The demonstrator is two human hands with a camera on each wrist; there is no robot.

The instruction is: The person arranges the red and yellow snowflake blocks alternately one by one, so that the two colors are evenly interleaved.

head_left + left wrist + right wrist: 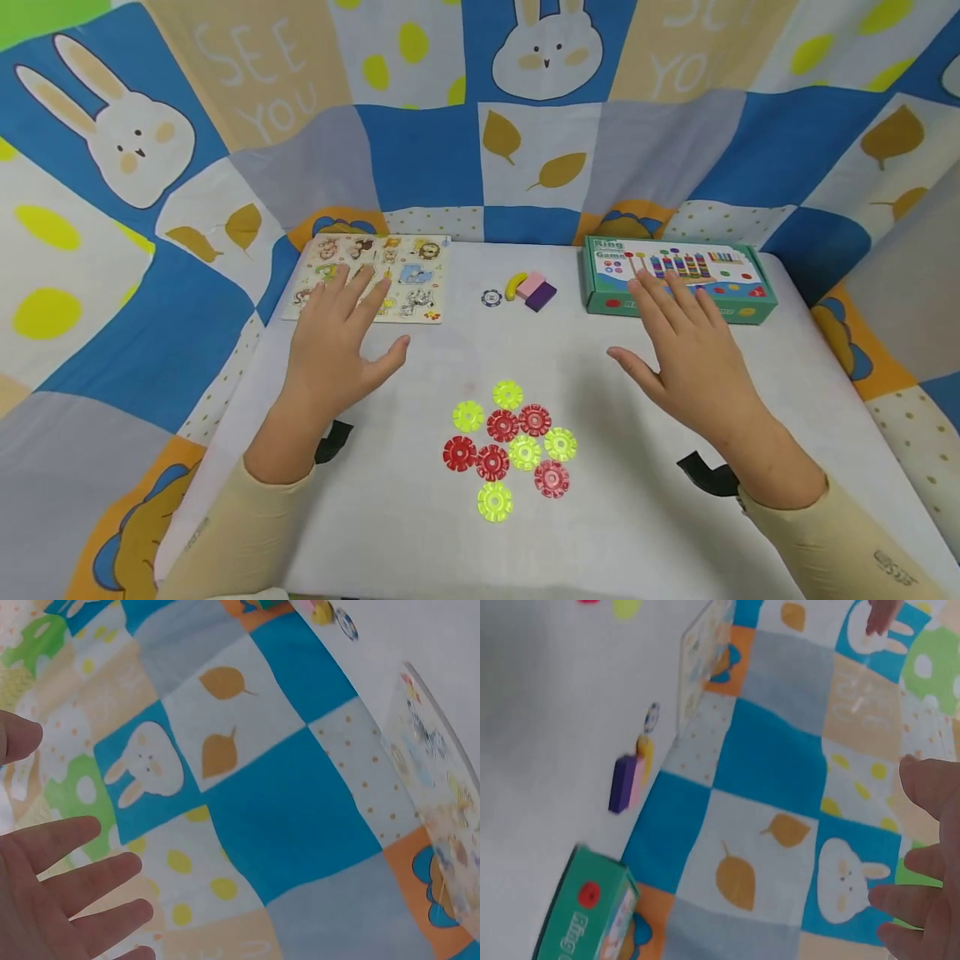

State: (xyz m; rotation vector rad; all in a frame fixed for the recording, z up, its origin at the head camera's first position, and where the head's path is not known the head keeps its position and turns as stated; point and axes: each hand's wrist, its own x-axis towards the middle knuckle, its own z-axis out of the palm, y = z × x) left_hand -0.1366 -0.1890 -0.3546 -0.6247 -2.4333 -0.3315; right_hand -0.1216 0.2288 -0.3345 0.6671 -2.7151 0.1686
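Both hands are held above the white table with fingers spread, holding nothing. The left hand is in front of the animal puzzle board and hides part of it in the head view. Toward the green game box reaches the right hand, its fingertips overlapping the box's front in that view. Between the hands lie several flower-shaped plastic discs, some red like this disc, others yellow-green like this disc. The left wrist view shows the left hand's fingers apart; the right wrist view shows the right fingers extended.
Along the back of the table lie a round patterned token, a yellow banana-shaped piece, a pink block and a purple block. A patterned cloth hangs behind the table and along its sides.
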